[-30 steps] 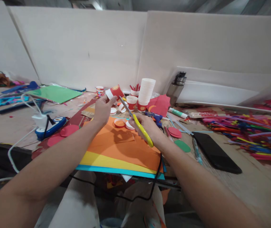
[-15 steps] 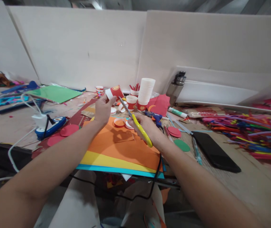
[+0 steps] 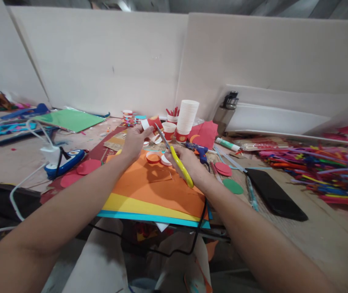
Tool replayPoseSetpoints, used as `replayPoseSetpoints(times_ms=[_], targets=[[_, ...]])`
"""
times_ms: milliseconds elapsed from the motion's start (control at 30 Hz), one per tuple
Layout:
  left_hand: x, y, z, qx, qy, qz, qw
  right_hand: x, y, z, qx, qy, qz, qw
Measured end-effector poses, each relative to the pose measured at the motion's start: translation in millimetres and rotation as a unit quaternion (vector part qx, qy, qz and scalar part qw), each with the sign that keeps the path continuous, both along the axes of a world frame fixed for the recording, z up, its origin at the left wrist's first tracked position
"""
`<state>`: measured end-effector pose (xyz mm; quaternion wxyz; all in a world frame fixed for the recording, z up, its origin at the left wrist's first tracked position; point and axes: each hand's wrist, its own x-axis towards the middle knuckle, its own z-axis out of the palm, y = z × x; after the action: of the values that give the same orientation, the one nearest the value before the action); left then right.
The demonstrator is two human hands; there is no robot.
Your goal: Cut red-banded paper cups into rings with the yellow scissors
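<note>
My left hand (image 3: pixel 133 141) grips a red and white paper cup (image 3: pixel 149 123), tilted on its side above the table. In my right hand (image 3: pixel 183 159) is a pair of scissors (image 3: pixel 180 165) with yellow handles, its blades pointing up and left against the red side of the cup. Whether the blades are cutting into it I cannot tell. Below the hands, two cut cup rings or bases, one with an orange inside (image 3: pixel 153 157) and one white (image 3: pixel 165 159), lie on orange paper (image 3: pixel 149 191).
Behind the hands stand a tall stack of paper cups (image 3: pixel 188 116) and a single cup (image 3: pixel 169 129). A blue glue gun (image 3: pixel 202 151) lies right of them. Further right are a black phone (image 3: pixel 276 195) and many pipe cleaners (image 3: pixel 317 167). A blue power strip (image 3: pixel 65 162) sits left.
The cup and my left hand have shifted slightly right, uncovering a small blue-topped stack behind. The scissors have turned a little more upright.
</note>
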<state>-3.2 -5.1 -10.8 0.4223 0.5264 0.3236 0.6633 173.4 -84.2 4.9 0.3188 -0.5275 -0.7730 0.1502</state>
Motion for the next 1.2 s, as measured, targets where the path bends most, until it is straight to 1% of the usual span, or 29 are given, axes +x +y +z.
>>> replayPoseSetpoints(times_ms=[67,167,333,467,567,700,800,867,1000,1200], targets=[[2,-3,1.0,-0.028,-0.022,-0.035,0.999,-1,1,-0.9,0.004,-0.005,0.003,1.000],[5,-8,3.5,-0.052,-0.057,-0.054,0.996,-2,1,-2.1,0.014,-0.012,0.004,1.000],[4,-10,5.6,-0.060,-0.070,-0.064,0.994,-3,4,-5.3,0.016,-0.023,-0.007,1.000],[4,-11,6.4,-0.054,-0.067,-0.065,0.994,-4,6,-7.6,0.009,0.007,-0.008,1.000],[4,-13,7.7,-0.062,-0.076,-0.074,0.992,-5,6,-9.5,0.017,0.023,-0.006,1.000],[0,-13,10.1,-0.112,-0.127,-0.092,0.981,-4,8,-12.4,0.039,0.027,0.009,0.999],[-2,-11,10.4,-0.149,-0.146,-0.079,0.975,-3,8,-13.8,0.054,0.006,0.016,0.998],[-2,-10,9.5,-0.149,-0.139,-0.076,0.976,-2,8,-14.5,0.054,0.002,0.018,0.998],[2,-13,7.1,-0.122,-0.109,-0.091,0.982,0,9,-16.3,0.050,0.024,0.033,0.998],[6,-17,7.5,-0.108,-0.097,-0.076,0.987,-2,10,-18.2,0.051,0.041,0.015,0.998]])
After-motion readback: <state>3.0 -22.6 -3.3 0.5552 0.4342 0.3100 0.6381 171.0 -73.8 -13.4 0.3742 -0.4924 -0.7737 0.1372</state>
